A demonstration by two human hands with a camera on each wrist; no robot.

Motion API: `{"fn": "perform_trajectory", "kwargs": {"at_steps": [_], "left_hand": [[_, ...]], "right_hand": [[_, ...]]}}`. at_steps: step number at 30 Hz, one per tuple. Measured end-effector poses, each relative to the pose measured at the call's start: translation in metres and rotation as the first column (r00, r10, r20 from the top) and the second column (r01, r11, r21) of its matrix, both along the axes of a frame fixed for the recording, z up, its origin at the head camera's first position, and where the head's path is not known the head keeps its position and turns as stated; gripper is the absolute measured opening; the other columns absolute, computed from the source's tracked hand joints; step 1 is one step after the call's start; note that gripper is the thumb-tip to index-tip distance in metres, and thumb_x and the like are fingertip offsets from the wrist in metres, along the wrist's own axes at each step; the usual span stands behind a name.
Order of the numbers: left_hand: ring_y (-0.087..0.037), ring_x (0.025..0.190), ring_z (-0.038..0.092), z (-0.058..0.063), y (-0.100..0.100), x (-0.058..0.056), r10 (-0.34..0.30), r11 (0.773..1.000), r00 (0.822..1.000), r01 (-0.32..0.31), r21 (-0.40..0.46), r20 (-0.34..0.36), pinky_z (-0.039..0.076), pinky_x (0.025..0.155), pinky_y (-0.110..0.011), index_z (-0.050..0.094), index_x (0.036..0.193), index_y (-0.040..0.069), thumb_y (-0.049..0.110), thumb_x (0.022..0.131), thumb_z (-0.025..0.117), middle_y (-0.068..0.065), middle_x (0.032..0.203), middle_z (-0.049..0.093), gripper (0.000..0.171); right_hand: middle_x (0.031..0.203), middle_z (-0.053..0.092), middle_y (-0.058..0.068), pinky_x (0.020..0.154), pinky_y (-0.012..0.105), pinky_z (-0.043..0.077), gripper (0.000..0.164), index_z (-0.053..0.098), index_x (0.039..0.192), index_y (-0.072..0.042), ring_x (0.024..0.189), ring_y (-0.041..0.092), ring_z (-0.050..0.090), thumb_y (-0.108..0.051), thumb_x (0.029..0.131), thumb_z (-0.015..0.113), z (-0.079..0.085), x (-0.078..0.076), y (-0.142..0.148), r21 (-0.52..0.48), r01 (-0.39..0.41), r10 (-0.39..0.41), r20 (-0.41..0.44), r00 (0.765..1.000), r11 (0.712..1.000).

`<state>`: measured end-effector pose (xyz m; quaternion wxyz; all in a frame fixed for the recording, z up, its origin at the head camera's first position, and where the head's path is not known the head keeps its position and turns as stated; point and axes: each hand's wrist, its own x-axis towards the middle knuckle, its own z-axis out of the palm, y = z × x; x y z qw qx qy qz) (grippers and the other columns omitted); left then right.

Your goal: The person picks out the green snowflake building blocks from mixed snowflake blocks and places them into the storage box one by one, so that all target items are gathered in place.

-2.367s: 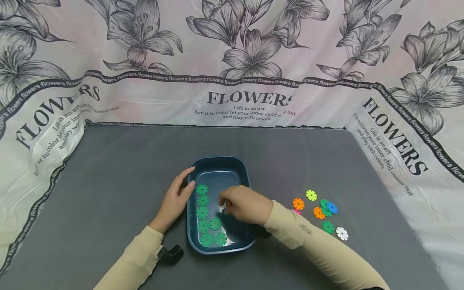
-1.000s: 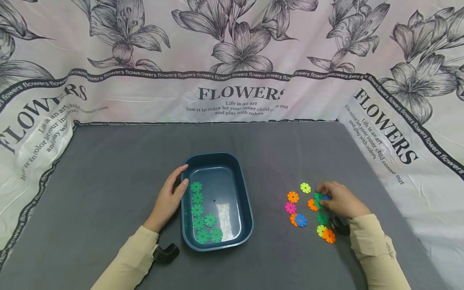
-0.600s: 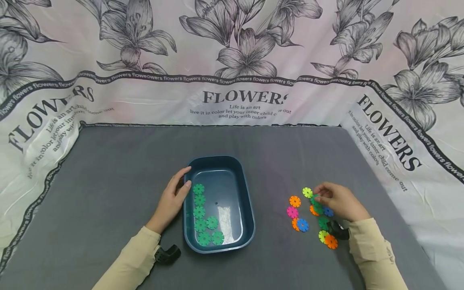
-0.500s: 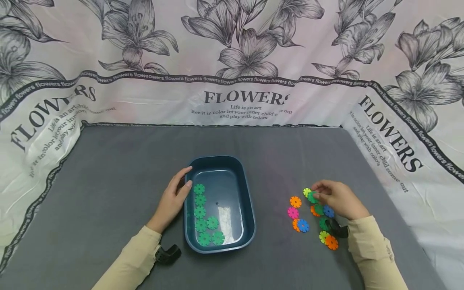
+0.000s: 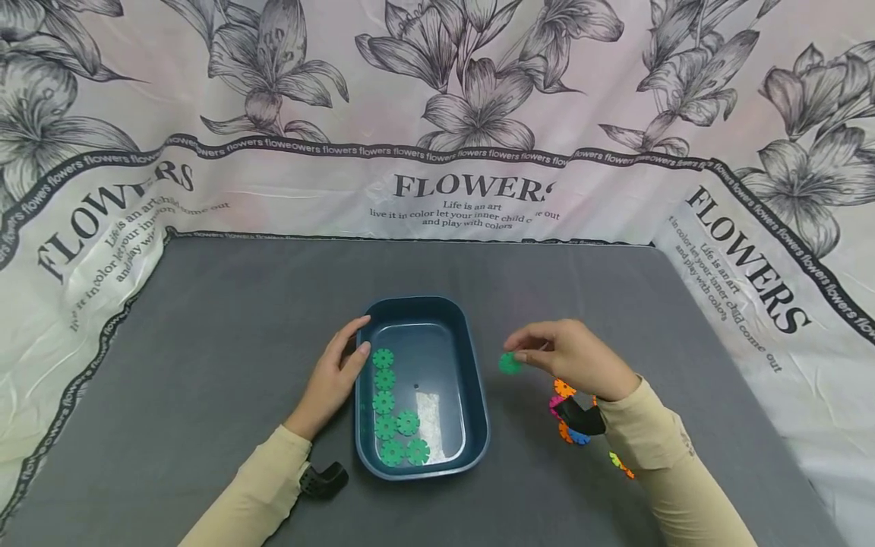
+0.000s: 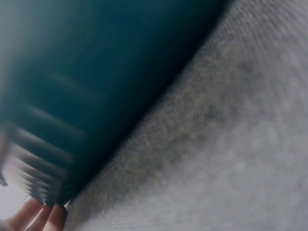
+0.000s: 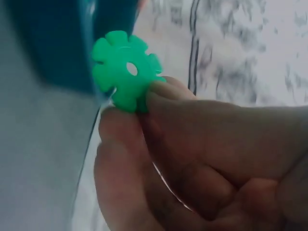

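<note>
My left hand holds the left side of a dark blue tray, thumb over the rim. In the left wrist view, its fingers touch the tray's outer wall. Several green snowflake building discs lie flat along the tray's left side and near corner. Right of the tray, above the table, my right hand pinches another green snowflake disc between thumb and fingers. The right wrist view shows that disc's notched edge and centre hole.
Orange, pink and blue discs lie on the grey table, partly hidden by the right wrist and its black band. A yellow and orange pair shows by the sleeve. Flower-printed cloth borders the table.
My right hand has come back from the tray, taken a green disc from the loose ones at right, and carried it left towards the tray. My left hand stays at the tray.
</note>
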<state>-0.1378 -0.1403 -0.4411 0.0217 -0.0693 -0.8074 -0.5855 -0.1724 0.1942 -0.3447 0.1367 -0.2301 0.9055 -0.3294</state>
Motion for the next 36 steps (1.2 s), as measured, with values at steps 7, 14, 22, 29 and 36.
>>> {"fn": "perform_trajectory", "kwargs": {"at_steps": [7,14,22,29,36], "left_hand": [[-0.036,0.136,0.035,0.0,0.0,0.0,0.002,1.0,1.0,-0.002,-0.002,-0.003,0.037,0.104,-0.053,0.04,0.145,0.011,0.017,0.101,0.049,-0.017,0.15,0.033,0.045],[-0.035,0.137,0.034,0.001,0.0,0.0,-0.002,1.0,1.0,0.002,0.011,-0.002,0.036,0.105,-0.053,0.04,0.145,0.01,0.014,0.101,0.049,-0.017,0.15,0.033,0.045],[-0.035,0.137,0.033,-0.001,-0.001,0.0,-0.01,1.0,1.0,0.01,0.018,0.01,0.036,0.105,-0.053,0.04,0.145,0.012,0.017,0.101,0.049,-0.017,0.15,0.033,0.045],[-0.036,0.138,0.032,-0.001,-0.002,0.0,-0.015,1.0,1.0,0.015,0.006,0.016,0.037,0.105,-0.052,0.039,0.146,0.012,0.02,0.101,0.049,-0.016,0.151,0.032,0.046],[-0.034,0.139,0.032,0.0,-0.002,0.0,-0.014,1.0,1.0,0.014,0.023,0.019,0.035,0.107,-0.051,0.039,0.146,0.013,0.02,0.102,0.048,-0.015,0.151,0.032,0.045]], "right_hand": [[0.093,0.071,0.0,0.071,0.023,0.053,0.018,0.071,0.104,-0.008,0.078,0.01,0.064,-0.002,0.088,0.067,0.011,-0.008,-0.057,-0.051,-0.231,0.23,-0.013,0.973,0.972],[0.091,0.069,0.003,0.062,0.021,0.052,0.018,0.071,0.102,-0.004,0.068,0.009,0.063,0.004,0.089,0.062,0.0,-0.019,-0.1,-0.006,-0.398,0.398,0.017,0.917,0.917],[0.085,0.068,0.004,0.061,0.019,0.05,0.015,0.071,0.097,-0.004,0.065,0.006,0.058,0.004,0.086,0.065,-0.025,-0.024,-0.129,0.093,-0.465,0.456,0.102,0.884,0.881],[0.079,0.066,0.004,0.058,0.02,0.049,0.019,0.071,0.092,-0.002,0.061,0.008,0.056,0.012,0.082,0.062,-0.045,-0.029,-0.141,0.113,-0.398,0.374,0.188,0.908,0.91],[0.08,0.066,0.004,0.057,0.02,0.048,0.021,0.072,0.093,-0.002,0.062,0.009,0.054,0.012,0.08,0.064,-0.059,-0.029,-0.146,0.162,-0.405,0.375,0.185,0.908,0.9]]}}
